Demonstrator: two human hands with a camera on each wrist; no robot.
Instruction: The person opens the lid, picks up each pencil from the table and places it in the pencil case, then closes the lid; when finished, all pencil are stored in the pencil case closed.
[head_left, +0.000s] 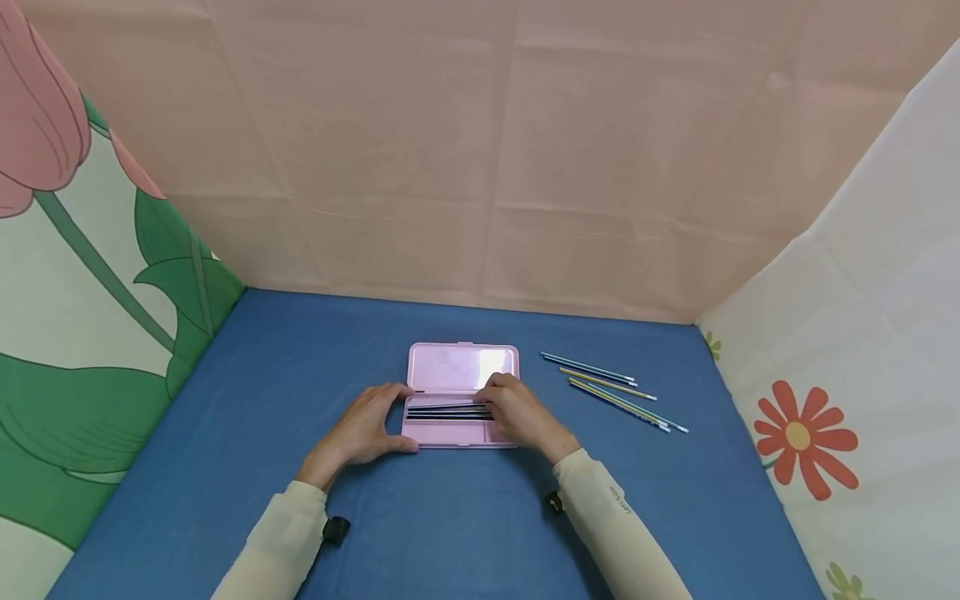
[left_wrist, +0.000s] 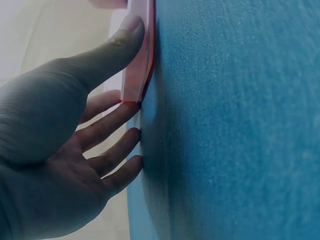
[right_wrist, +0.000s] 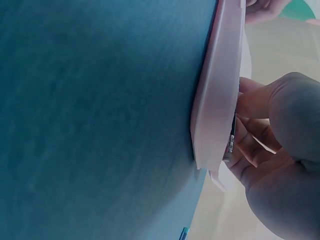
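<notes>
The pink pencil case [head_left: 450, 433] looked like smooth plastic, its open lid [head_left: 442, 367] glossy enough to throw back a white glare. The blue tablecloth [head_left: 450, 525] was matt, with a grainy weave. The sleeves [head_left: 273, 542] were matt cloth; the beige backdrop [head_left: 375, 142] was creased sheeting with a faint sheen.

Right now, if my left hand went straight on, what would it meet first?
Probably the pink case, whose left end your left hand appears to touch; exact depth is unclear.

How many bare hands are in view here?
2: the left hand gripping the open pink pencil case at its left end, and the right hand at the dark pencils inside it.
</notes>
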